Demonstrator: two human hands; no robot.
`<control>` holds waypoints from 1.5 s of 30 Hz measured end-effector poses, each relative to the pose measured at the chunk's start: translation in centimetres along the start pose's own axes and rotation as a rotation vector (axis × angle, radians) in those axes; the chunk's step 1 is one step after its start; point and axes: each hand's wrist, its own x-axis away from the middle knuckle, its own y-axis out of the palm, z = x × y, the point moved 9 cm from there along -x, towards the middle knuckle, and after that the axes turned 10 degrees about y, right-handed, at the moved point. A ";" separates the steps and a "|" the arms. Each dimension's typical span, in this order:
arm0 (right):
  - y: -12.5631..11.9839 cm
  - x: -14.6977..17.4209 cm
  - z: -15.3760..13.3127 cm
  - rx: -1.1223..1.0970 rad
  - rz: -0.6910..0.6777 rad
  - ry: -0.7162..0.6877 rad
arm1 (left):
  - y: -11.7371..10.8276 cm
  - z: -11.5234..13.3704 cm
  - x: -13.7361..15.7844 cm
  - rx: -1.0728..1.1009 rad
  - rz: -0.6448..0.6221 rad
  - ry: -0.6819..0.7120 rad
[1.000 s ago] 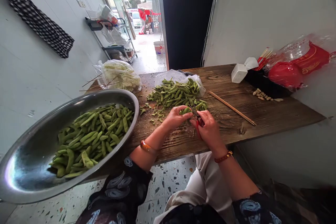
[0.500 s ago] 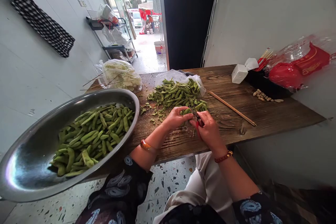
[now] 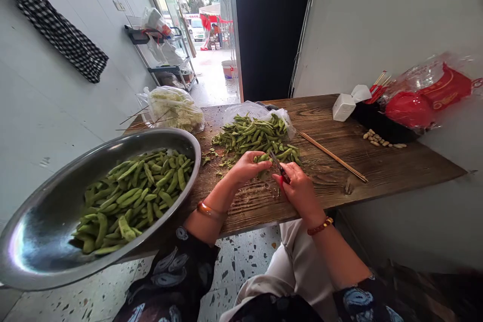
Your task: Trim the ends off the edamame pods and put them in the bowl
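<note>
We see only part of the pod (image 3: 260,159); the left hand (image 3: 246,167) covers the rest. The right hand (image 3: 301,187) hides much of the scissors (image 3: 275,160). On the left, the picture's edge clips the bowl (image 3: 41,226) and checked cloth (image 3: 56,22). Far outside, we find one person (image 3: 215,29) too small to make out.

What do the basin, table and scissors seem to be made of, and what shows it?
Basin: metal, probably stainless steel, polished; bright reflections show it. Table: apparently wood, dark-stained, with visible grain. Scissors: grey blades, likely metal; red handle, perhaps plastic.
</note>
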 end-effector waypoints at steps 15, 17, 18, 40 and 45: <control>-0.5 -0.3 0.5 -0.039 0.061 0.031 | -1.8 0.8 -0.5 0.349 0.255 0.090; -0.6 -0.4 0.5 -0.039 0.068 0.034 | -1.5 0.6 -0.5 0.352 0.236 0.084; -0.6 -0.4 0.5 -0.039 0.073 0.037 | -1.3 0.6 -0.5 0.352 0.227 0.080; -0.1 -0.1 0.6 0.017 0.015 0.046 | -0.4 -0.4 -0.6 0.266 0.163 0.064; 0.7 0.0 0.2 0.145 -0.049 0.031 | -0.8 -0.2 -0.8 0.283 0.178 0.088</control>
